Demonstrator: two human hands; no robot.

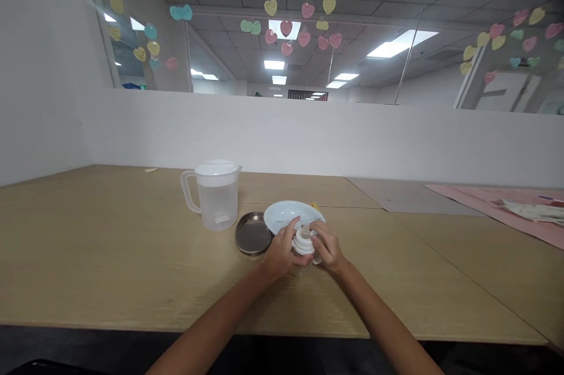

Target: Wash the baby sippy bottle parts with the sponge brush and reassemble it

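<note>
Just in front of the pale blue bowl (286, 211), my left hand (280, 254) is wrapped round what looks like a baby bottle (303, 244), with a white collar and a translucent teat on top. My right hand (328, 247) has its fingers closed at the collar and teat from the other side. Below the hands the clear body of the bottle is mostly hidden. A small clear piece (316, 260) shows under the right fingers; what it is I cannot make out. Left of the bowl lies a round, shallow metal dish (252, 234), close to my left hand.
A clear plastic pitcher (219, 201) with a white lid stands left of the dish, handle to the left. Something yellow (314, 206) peeks from behind the bowl. A pink cloth (484, 201) lies at the right. The wooden table (132, 257) meets a white wall behind.
</note>
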